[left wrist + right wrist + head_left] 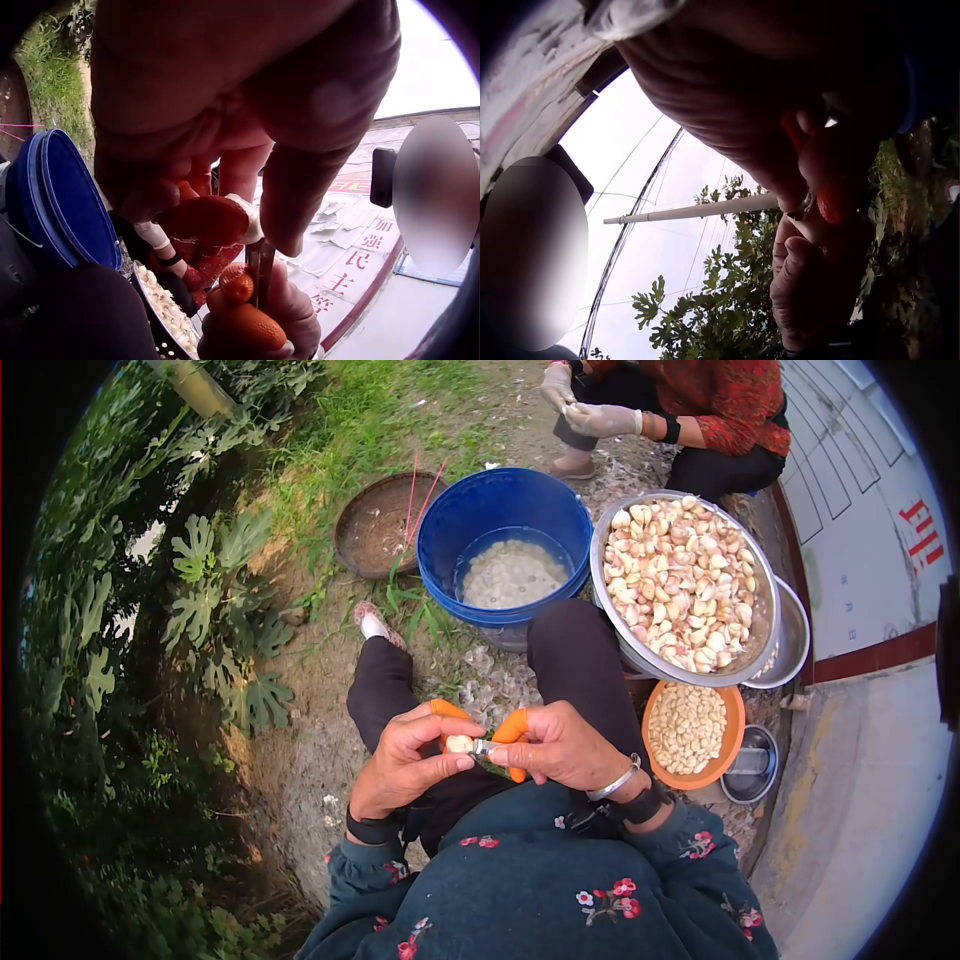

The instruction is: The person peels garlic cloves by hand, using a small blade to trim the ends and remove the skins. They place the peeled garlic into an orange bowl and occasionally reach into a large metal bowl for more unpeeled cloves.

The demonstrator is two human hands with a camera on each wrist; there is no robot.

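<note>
Over the lap in the head view, my left hand (395,765) pinches a pale garlic clove (459,744) between thumb and fingers. My right hand (575,748) grips a small knife (482,748), its short metal blade right at the clove. Orange rubber finger cots (513,726) cover some fingertips of both hands. From the left wrist, the clove (247,217) shows white beside the blade (262,274), with the right hand's orange-covered fingers (251,326) below. The right wrist view is dark; the fingertips of both hands meet there, and the knife is mostly hidden.
A metal basin (597,560) heaped with unpeeled garlic cloves stands front right. Beside it are an orange bowl (735,735) of peeled cloves and a small steel bowl (765,760). A blue bucket (430,550) holds cloves in water. Another person (725,410) in gloves crouches beyond.
</note>
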